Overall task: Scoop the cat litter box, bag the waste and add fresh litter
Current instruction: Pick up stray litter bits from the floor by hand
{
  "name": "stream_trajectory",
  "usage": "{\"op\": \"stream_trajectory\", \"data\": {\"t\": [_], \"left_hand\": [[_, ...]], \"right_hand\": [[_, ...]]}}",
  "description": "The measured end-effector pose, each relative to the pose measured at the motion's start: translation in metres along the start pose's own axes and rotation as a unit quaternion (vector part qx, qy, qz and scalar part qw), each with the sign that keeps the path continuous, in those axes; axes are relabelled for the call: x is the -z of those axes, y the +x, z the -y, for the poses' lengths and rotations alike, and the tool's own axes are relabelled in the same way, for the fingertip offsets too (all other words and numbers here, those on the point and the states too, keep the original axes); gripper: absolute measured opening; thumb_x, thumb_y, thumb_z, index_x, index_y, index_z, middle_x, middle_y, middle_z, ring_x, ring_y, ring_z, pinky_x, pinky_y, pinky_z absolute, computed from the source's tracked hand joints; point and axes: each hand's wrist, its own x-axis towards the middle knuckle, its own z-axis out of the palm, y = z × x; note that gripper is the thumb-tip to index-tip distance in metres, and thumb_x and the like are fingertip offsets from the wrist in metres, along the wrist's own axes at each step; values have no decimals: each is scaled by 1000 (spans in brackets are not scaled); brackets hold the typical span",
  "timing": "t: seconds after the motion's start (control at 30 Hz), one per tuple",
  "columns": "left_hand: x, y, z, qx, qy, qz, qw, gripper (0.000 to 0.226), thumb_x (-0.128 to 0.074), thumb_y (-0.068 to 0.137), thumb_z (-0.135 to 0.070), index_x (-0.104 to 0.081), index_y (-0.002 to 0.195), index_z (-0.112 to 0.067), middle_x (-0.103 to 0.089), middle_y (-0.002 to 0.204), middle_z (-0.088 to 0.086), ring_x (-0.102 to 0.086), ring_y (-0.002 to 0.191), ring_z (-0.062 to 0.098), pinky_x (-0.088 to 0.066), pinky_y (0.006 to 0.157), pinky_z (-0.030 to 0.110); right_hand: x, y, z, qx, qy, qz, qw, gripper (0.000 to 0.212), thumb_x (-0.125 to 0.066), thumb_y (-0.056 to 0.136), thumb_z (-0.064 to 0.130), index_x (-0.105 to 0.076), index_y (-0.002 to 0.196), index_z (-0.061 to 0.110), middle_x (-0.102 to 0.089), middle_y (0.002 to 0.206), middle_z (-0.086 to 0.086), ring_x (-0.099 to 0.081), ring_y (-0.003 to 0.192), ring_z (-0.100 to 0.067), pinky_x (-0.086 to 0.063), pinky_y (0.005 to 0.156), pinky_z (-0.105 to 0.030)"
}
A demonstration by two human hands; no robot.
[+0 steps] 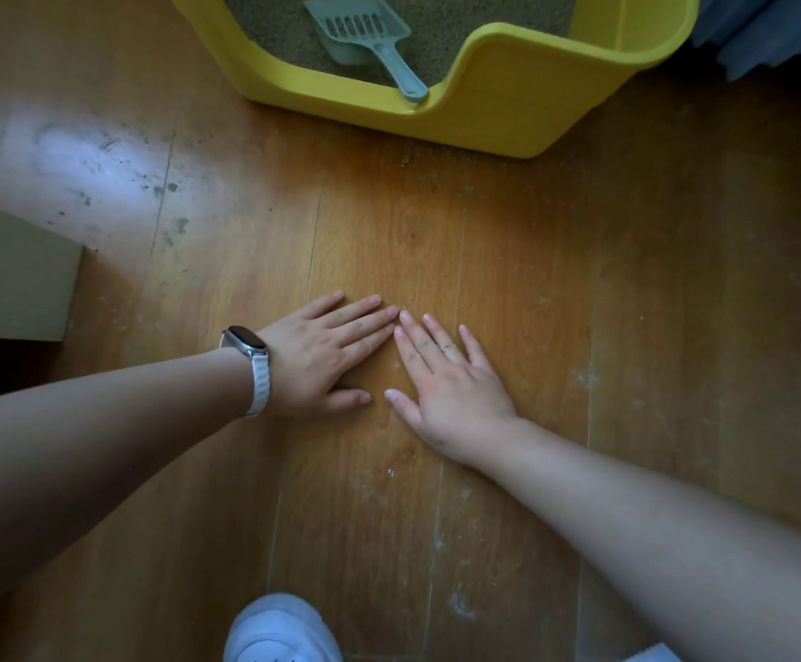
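Hands flat on wooden floor point(508, 260), palms down, fingers spread, gripping nothing: left hand point(326, 355) with watch point(248, 355) at wrist, right hand point(446, 384) just beside, fingertips nearly touching. Yellow litter box point(508, 97) well ahead of both hands, filled with litter point(460, 21). Pale scoop point(365, 35) lying on litter, handle resting on low front rim.

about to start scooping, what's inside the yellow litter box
Inside the yellow plastic litter box: sandy brown litter and a pale green slotted plastic scoop lying on it. Anything buried beneath stays hidden.
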Motion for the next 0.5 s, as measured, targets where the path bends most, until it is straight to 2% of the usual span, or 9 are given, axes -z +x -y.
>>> {"op": "stream_trajectory", "data": {"t": [0.1,0.3,0.37,0.4,0.47,0.5], "left_hand": [[3,8,0,8,1,9,1000,86,-14,89,-71,9,152,-17,14,159,1,13,148,19,7,119,40],[6,2,1,47,-45,0,998,90,-11,86,-73,5,155,-16,13,161,0,15,148,16,8,119,38],[8,-7,-3,72,-101,-45,991,88,-18,88,-71,-6,155,-16,1,163,3,5,150,17,-3,121,39],[9,-11,-5,82,-134,-84,984,85,-25,90,-68,-15,155,-14,-10,163,6,-7,150,20,-12,120,41],[14,-18,-12,103,-201,-166,960,77,-40,90,-60,-32,150,-12,-33,155,10,-32,141,25,-32,112,43],[17,-20,-16,126,-243,-197,942,74,-44,89,-57,-37,147,-13,-39,151,9,-38,136,24,-37,108,43]], "right_hand": [[4,3,-3,-11,2,-8,1000,74,-27,99,56,-1,156,17,7,164,4,7,150,-14,5,120,-44],[10,-6,-23,-22,49,-18,998,68,-31,100,50,-8,156,18,3,164,4,6,150,-13,5,121,-38],[13,-7,-29,-46,86,-41,994,63,-38,100,44,-22,154,15,-9,164,0,-5,150,-17,-4,123,-38],[15,-6,-31,-59,106,-57,991,60,-44,100,39,-30,151,13,-19,161,-3,-13,149,-20,-13,122,-40],[20,-2,-33,-77,139,-91,983,52,-53,97,30,-44,143,7,-38,150,-8,-31,140,-25,-31,115,-44],[22,2,-33,-83,148,-102,980,50,-56,95,26,-48,139,5,-44,142,-8,-38,134,-26,-36,111,-43]]}}
